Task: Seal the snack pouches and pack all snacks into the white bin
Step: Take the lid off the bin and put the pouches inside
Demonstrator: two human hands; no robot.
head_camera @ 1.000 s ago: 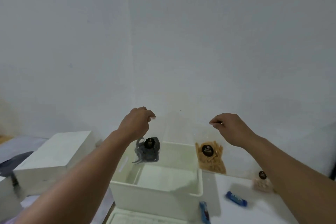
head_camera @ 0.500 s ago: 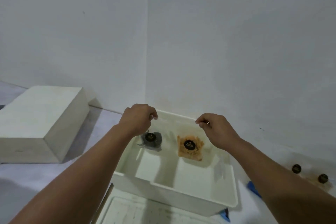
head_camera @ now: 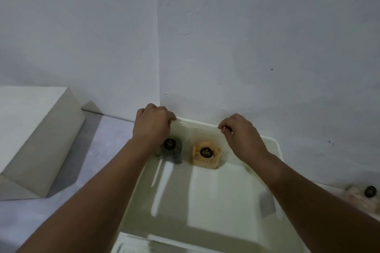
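Both hands are pinching clear pouch tops at the white bin's [head_camera: 275, 150] far wall: left hand [head_camera: 152, 125] gripping the dark-snack pouch [head_camera: 171, 151], right hand [head_camera: 240, 133] the orange-snack pouch [head_camera: 206, 153]. Another pouch [head_camera: 364, 193] is lying outside, awaiting packing.

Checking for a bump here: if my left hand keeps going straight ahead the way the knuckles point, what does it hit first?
Most likely the wall. The left hand is at the far rim of the white bin, pinching a clear pouch, and nothing else shows in front. Depth is hard to judge.

White box [head_camera: 37, 135] left on table [head_camera: 98, 141], against wall [head_camera: 246, 37]
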